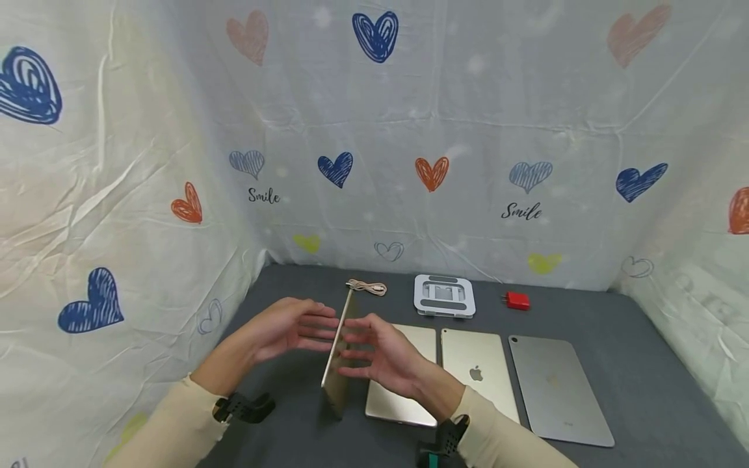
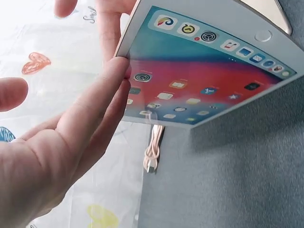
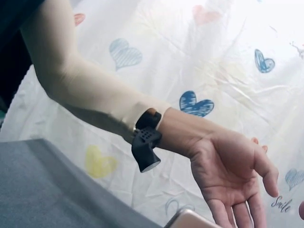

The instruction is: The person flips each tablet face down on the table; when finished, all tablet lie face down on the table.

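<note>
A tablet [image 1: 337,385] with a gold back and white front stands on edge, tilted, between both hands in the head view. Its lit screen [image 2: 190,90] shows rows of app icons in the left wrist view. The left hand [image 1: 292,330] has its fingers extended against the screen side, fingertips right at the tablet's edge. On the back side, the right hand [image 1: 389,357] lays its spread fingers against the tablet. The right wrist view shows the left hand's open palm [image 3: 228,171], with a rounded tablet corner [image 3: 192,220] below it.
To the right lie a gold tablet [image 1: 394,400], another gold tablet [image 1: 476,354] with an apple logo and a grey tablet [image 1: 558,390], all face down. Behind them are a grey-white folding stand [image 1: 445,308], a red charger plug [image 1: 517,300] and a bundled cable [image 1: 370,287]. Heart-printed curtains [image 1: 468,143] enclose the table.
</note>
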Demonstrator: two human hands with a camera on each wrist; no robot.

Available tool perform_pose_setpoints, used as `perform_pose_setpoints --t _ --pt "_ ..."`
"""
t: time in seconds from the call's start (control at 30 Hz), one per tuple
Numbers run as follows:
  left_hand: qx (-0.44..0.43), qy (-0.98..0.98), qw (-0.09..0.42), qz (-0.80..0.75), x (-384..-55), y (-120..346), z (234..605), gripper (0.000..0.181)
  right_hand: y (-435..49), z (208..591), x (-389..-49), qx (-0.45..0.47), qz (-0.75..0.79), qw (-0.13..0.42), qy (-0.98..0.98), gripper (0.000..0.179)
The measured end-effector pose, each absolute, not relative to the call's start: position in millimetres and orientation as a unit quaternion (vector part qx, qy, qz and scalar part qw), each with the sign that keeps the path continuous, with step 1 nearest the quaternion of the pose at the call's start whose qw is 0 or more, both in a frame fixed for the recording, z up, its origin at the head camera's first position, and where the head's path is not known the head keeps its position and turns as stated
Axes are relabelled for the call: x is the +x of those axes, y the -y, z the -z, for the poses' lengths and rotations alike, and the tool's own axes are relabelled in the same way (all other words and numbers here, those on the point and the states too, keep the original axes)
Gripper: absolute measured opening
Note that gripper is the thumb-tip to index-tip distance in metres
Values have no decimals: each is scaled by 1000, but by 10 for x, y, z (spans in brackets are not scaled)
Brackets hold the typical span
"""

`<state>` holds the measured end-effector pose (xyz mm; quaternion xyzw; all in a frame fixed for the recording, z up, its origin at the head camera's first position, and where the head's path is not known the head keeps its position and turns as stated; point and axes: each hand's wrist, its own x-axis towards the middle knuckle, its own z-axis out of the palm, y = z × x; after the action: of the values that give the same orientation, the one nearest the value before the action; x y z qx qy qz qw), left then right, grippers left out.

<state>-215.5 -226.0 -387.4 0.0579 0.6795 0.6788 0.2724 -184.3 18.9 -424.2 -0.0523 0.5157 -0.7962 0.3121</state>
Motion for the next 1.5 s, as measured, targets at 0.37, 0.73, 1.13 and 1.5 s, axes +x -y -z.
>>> perform_pose_setpoints --t 0.37,0.73,1.13,1.5 --pt "40 -693 264 -670 -2165 2475 3933 55 -221 4386 -1858 -39 781 323 -533 69" --pt "-4 -741 243 -627 -2162 2624 4028 50 -266 4652 -1900 -11 766 325 -554 76" --pt "-93 -756 225 -607 -2215 2773 4464 39 -229 4768 -1870 24 754 324 -571 73" --pt "-136 -743 214 -619 -2251 2716 4730 38 -251 4769 -1845 26 753 317 -577 73"
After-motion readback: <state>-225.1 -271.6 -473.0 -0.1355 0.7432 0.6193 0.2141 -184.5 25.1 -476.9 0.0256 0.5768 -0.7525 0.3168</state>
